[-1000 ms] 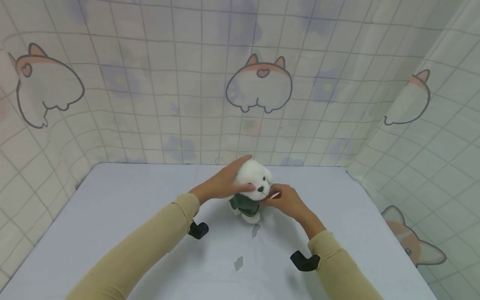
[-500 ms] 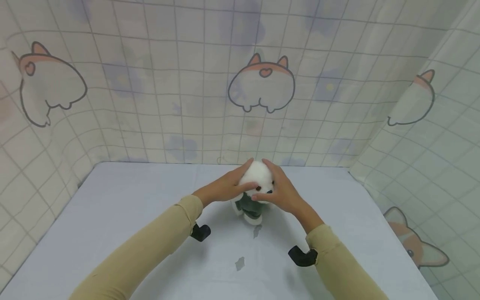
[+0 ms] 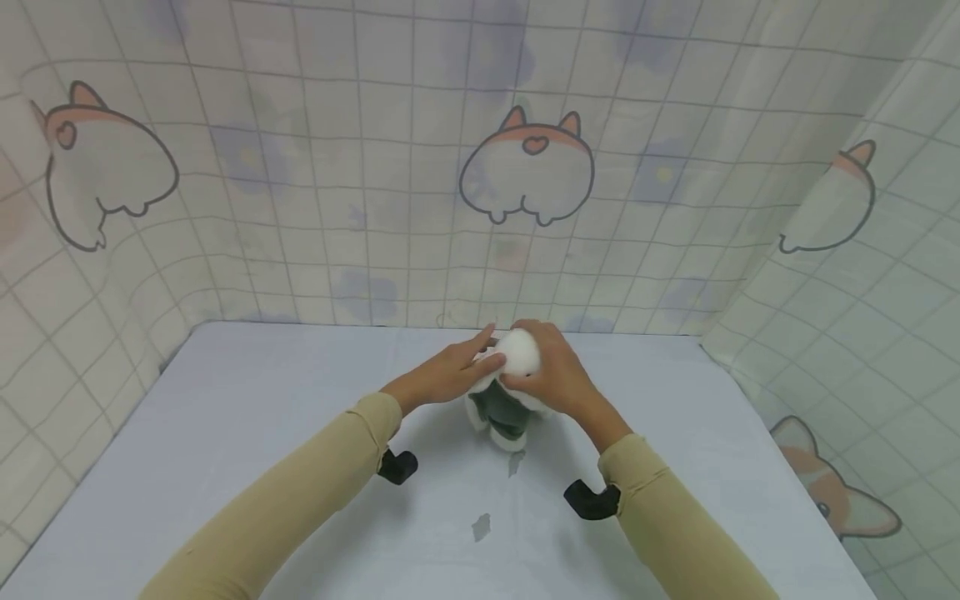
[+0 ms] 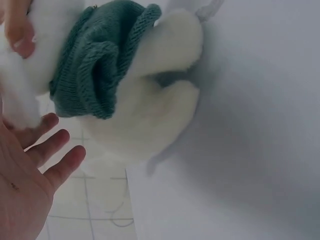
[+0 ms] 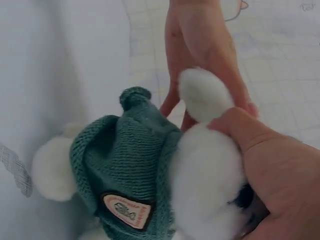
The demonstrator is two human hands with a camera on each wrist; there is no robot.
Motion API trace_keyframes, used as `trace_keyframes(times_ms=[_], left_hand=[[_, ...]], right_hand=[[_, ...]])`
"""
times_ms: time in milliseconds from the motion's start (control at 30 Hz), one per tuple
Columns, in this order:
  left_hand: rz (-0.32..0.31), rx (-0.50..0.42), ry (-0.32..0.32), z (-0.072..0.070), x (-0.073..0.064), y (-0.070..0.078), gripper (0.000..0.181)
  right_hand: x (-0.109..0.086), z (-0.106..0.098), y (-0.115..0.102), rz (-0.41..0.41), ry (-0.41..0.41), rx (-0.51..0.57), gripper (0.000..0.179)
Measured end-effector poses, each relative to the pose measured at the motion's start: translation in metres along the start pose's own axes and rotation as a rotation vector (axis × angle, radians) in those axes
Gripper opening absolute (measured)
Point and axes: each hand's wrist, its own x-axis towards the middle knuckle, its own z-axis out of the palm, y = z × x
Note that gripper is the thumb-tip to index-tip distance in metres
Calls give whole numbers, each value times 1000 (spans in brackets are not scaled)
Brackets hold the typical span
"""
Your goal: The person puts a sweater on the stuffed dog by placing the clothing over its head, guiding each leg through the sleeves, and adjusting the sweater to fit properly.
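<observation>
A white plush dog (image 3: 521,353) in a green knitted sweater (image 4: 95,60) stands toward the table's far edge. My right hand (image 3: 558,371) grips its head from the right, thumb on the near side, and covers most of its face. In the right wrist view, the dark nose (image 5: 244,196) shows beside my right hand (image 5: 282,172). My left hand (image 3: 446,371) lies at the other side of the head, around a white ear (image 5: 204,95). Its fingers (image 4: 62,165) are spread and fairly straight in the left wrist view. A patch is sewn on the sweater.
The white table (image 3: 285,367) carries grey diamond-shaped marks (image 3: 481,527) in front of the dog. A grid-patterned curtain (image 3: 330,167) with corgi drawings rises behind and at both sides. Black wrist mounts (image 3: 592,500) hang below the sleeves.
My right hand has moved from under the dog's chin up onto its head. The head has turned, and its face is now mostly covered. My left hand's fingers have loosened from the head.
</observation>
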Motion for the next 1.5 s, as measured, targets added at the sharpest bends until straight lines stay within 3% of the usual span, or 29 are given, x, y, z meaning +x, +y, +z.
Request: trace_keyframes(times_ms=[233,433,667,800,967,1200,1333,1500], left_hand=[[-10,21,32,-1,-4,-4,92],[31,140,92,4,-6,-11,113],[17,165,190,16,-6,-17,91],[0,164,205,21,-5,-17,77],[-2,238,172,23,-4,-13,56],[-21,328,135,26,-4,-14,65],[18,333,177,28,-3,-17,59],[64,291,289,22,-1,-16,40]], right_hand=[[8,-3,8,154,170,114,65],[7,-5,20,344,266,280,60],[5,-3,30,507,317,487,56],[2,-1,34,521,346,611,54],[-3,2,37,524,365,740,49],[-5,3,42,551,340,775,52],[-6,5,44,563,326,821,53],[-9,9,50,586,242,922,60]])
